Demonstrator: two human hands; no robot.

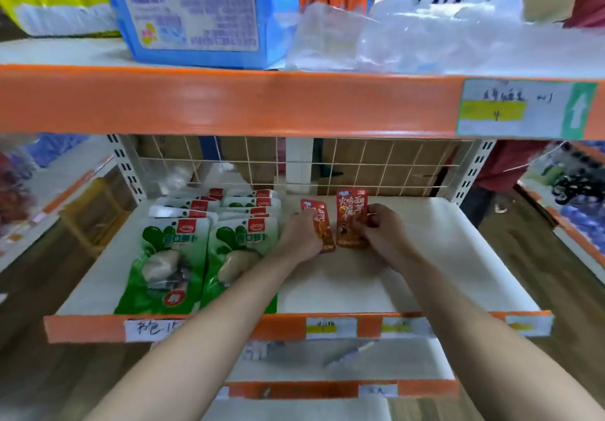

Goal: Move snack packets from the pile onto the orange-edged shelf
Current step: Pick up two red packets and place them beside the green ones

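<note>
While each grip sets a red packet down on the orange-edged shelf point(82, 327), the two packets come together side by side.
The left grip point(299, 235) curls its fingers over the left red packet point(322, 224), covering its left half, and the right grip point(381, 229) pinches the right red packet point(350, 217) at its right edge. Both packets are on the white shelf board, just right of the overlapping rows of green packets point(173, 257), with their lower ends almost touching. Held like this, they are probably being squared up to start a new row beside the green ones, printed faces up so the labels read from the aisle. I cannot tell whether they lie flat or lean. The wire grid point(360, 166) behind likely keeps stock from sliding off the back. The pile is out of view.
</note>
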